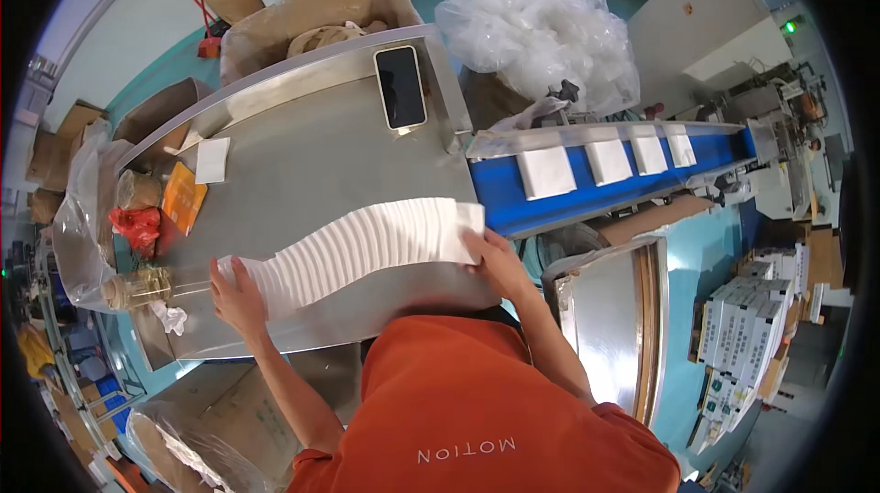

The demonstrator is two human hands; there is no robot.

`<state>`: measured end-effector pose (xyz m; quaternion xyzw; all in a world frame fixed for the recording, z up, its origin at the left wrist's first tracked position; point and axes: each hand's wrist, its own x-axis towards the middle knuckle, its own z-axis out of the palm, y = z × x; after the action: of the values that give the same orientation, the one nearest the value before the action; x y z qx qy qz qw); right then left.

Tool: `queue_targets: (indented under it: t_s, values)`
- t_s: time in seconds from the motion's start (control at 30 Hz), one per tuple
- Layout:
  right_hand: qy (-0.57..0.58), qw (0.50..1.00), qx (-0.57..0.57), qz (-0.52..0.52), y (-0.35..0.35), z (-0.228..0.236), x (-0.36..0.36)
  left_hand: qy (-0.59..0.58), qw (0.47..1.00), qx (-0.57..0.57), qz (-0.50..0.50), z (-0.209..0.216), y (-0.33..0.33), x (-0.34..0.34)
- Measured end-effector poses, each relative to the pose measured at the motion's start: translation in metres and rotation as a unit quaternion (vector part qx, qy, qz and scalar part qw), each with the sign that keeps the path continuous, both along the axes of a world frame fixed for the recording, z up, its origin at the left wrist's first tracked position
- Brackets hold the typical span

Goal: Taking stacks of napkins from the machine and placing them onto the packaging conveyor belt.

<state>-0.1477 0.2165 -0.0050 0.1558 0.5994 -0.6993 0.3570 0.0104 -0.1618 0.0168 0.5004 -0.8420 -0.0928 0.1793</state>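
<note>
A long, curved row of overlapping flat white squares (357, 246), like folded napkins, lies across the steel worktable (321, 145). My left hand (240, 301) is curled around the left end of this row. At the opposite end, my right hand (497, 266) pinches the last white square (469, 218) by its near edge, beside the start of the blue conveyor belt (513, 213). Several similar white squares (546, 171) lie spaced out along that belt.
A phone (401, 87) lies near the table's back right corner. At the left are an orange packet (184, 197), a red bundle (137, 229), a clear bottle (147, 288) and a loose white square (213, 160). Behind stand a lined carton (321, 12) and bulky clear plastic (545, 30).
</note>
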Motion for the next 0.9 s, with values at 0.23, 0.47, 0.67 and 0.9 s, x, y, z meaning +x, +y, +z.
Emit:
queue_targets:
  t_s: [0.23,0.47,0.67,0.9]
  values:
    - [0.096,0.993,0.035,-0.065,0.002,-0.006,-0.021,0.016,0.999,0.003,-0.047,-0.002,0.006,-0.009]
    - [-0.038,0.995,-0.084,-0.023,0.005,0.0,-0.008,0.016,0.999,-0.011,-0.04,0.0,0.01,-0.015]
    - [-0.052,0.997,-0.051,-0.01,0.039,-0.016,-0.01,0.025,0.998,-0.013,-0.056,0.002,0.014,-0.014]
    - [0.223,0.969,0.1,-0.025,-0.007,-0.001,-0.021,0.024,0.995,-0.013,-0.091,0.002,0.023,-0.023]
